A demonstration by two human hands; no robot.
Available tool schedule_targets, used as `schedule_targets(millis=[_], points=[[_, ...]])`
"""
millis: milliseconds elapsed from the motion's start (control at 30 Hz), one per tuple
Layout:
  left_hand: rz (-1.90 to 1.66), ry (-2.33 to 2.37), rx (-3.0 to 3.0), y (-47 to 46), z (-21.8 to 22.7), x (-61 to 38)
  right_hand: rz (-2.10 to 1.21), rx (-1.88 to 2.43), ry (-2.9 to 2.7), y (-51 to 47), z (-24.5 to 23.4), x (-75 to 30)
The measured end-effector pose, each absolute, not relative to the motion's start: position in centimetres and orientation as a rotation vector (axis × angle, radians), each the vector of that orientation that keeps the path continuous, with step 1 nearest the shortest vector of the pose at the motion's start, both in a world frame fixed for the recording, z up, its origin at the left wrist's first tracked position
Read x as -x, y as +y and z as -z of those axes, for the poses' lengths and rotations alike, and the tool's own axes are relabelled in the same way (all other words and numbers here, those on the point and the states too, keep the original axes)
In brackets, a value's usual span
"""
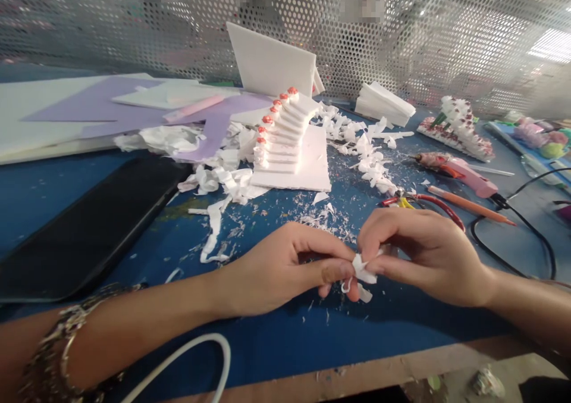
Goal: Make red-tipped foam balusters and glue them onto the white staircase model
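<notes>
Between my two hands, low over the blue table, is a small piece of white paper (364, 270), crumpled or folded. My left hand (289, 266) pinches its left side between thumb and fingers, with a thin curl of paper hanging beneath. The thumb and forefinger of my right hand (419, 254) close on its right side. Just beyond my hands stands a small white foam staircase (283, 135) with red-topped posts along its left edge. It rests on a white foam base (314, 168). Twisted white paper scraps (372, 159) lie to its right.
A black phone or tablet (98, 224) lies at left, near a white cable (223, 355). At right are a pink glue gun (468, 174) with a black cord, an orange pencil (468, 205) and red-handled pliers (439, 206). Foam sheets (272, 58) stand before a perforated metal screen (178, 28).
</notes>
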State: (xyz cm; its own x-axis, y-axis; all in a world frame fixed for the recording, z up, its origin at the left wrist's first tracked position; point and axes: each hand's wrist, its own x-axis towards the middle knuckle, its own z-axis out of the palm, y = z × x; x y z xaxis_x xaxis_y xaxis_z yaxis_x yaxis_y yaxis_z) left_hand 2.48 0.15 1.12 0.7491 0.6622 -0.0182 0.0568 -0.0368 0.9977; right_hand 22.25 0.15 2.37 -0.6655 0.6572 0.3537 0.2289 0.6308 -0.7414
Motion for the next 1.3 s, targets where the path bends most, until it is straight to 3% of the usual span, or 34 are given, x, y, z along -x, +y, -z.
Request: schedule_targets(millis=[167,567,800,1300], points=[[-0.502,0.661,-1.415,0.13,-1.12,-2.69,-0.789,0.657,-2.257,-0.23,-2.25,-21.98],[-0.818,0.857,-1.452,-0.65,-0.46,-3.04,-0.396,0.782,-2.239,-0.21,-1.46,-21.78],[-0.78,0.846,-1.65,-0.72,-0.85,-2.83,-0.471,0.815,-2.253,-0.43,-1.72,-21.85],[-0.81,0.8,-1.368,-0.34,-0.81,-3.1,-0.605,0.807,-2.17,-0.14,-1.88,-21.69]])
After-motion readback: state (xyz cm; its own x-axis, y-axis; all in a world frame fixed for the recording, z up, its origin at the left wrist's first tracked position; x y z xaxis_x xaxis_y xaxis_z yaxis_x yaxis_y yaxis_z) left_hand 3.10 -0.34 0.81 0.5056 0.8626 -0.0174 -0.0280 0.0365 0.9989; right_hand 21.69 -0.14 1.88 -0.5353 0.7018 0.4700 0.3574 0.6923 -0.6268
